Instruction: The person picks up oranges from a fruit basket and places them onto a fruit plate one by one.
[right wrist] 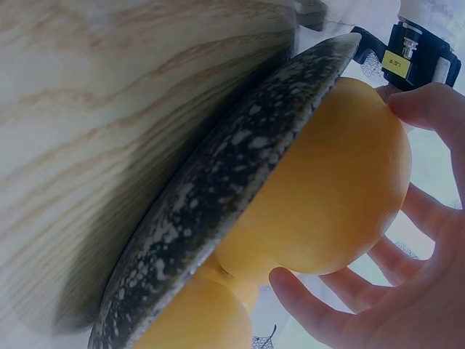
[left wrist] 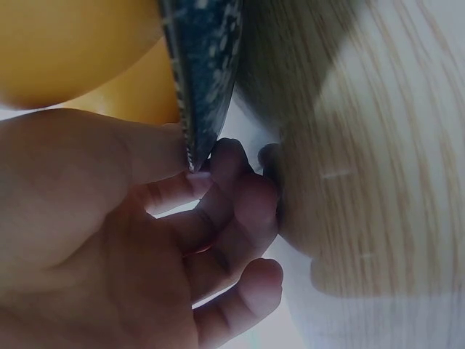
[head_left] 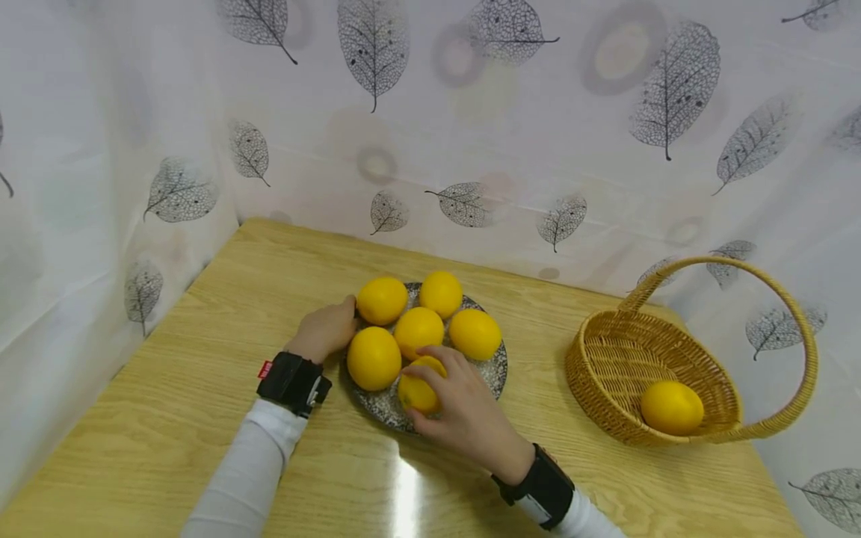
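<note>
On a dark speckled plate [head_left: 496,373] lie several yellow-orange fruits that look like oranges. My right hand [head_left: 474,411] curls its thumb and fingers round the orange [head_left: 418,388] at the plate's near side. In the right wrist view, that orange [right wrist: 327,189] sits against the plate's rim [right wrist: 196,203], with the thumb at one side and the fingertips at the other. My left hand [head_left: 326,329] holds the plate's left edge. Seen in the left wrist view, its thumb lies by the rim [left wrist: 207,80] on the fruit side and the fingers curl underneath.
To the right stands a wicker basket [head_left: 592,373] with a tall arched handle [head_left: 807,351]; one orange [head_left: 671,408] lies inside it. The wooden table [head_left: 168,418] meets a leaf-printed curtain [head_left: 430,134] at the back and sides.
</note>
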### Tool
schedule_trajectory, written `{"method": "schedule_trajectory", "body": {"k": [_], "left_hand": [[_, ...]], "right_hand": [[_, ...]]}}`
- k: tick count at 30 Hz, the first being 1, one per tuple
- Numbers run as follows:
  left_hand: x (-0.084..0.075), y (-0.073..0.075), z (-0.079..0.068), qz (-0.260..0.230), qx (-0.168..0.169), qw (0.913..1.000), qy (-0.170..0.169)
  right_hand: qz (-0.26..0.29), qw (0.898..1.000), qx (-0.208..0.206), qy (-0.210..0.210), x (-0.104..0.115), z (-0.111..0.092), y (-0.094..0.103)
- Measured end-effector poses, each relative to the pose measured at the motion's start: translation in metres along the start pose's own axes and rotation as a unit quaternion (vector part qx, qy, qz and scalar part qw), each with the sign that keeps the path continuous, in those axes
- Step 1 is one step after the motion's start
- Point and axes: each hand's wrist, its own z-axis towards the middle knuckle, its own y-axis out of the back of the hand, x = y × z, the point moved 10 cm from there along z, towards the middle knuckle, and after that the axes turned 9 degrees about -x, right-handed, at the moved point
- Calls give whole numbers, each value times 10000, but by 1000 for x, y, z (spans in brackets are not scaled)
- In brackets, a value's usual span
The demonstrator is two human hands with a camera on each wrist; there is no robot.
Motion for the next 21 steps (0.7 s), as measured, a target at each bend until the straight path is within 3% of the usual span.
{"method": "schedule_trajectory", "body": {"k": [21], "left_hand": [[0,1,1,33,-15,10000,-41]], "right_hand": [[44,9997,220,-64,-1,1,-3]]}}
